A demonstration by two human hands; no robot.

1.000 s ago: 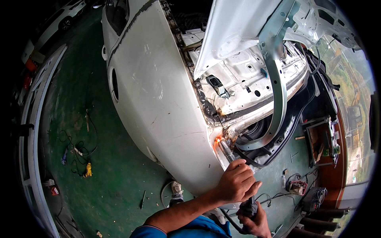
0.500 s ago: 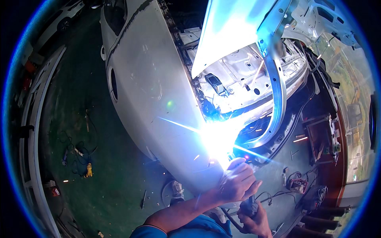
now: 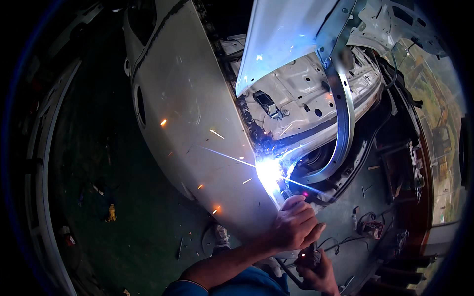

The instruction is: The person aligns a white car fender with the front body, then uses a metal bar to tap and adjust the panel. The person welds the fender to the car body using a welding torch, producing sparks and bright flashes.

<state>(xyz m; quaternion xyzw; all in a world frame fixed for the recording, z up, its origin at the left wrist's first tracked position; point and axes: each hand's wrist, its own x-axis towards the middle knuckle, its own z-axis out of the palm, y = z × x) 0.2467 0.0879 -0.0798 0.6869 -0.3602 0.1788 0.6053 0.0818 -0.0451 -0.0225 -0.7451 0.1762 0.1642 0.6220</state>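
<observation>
My left hand [image 3: 295, 226] is closed around the front part of a welding torch, near its nozzle [image 3: 285, 191]. Lower down, my right hand [image 3: 322, 277] is wrapped round the torch's dark handle [image 3: 310, 257]. A white-blue welding arc [image 3: 269, 170] burns just beyond the nozzle, at the seam between a light-coloured car body panel [image 3: 197, 93] and the trunk opening. Its glare hides the exact spot being welded. Orange sparks fly across the panel. A curved metal hinge arm [image 3: 347, 118] rises right of the arc, under a raised white panel [image 3: 274, 42].
The bare trunk floor [image 3: 301, 93] holds a small dark bracket [image 3: 266, 104]. Cables and a red-and-black box [image 3: 371, 228] lie on the right. A yellow-handled tool [image 3: 111, 213] rests on the green floor at left. My shoe [image 3: 221, 236] stands beside the car.
The arc's glare has shrunk and the whole scene has darkened. More orange sparks now scatter left over the car panel. Both hands keep nearly the same place and grip.
</observation>
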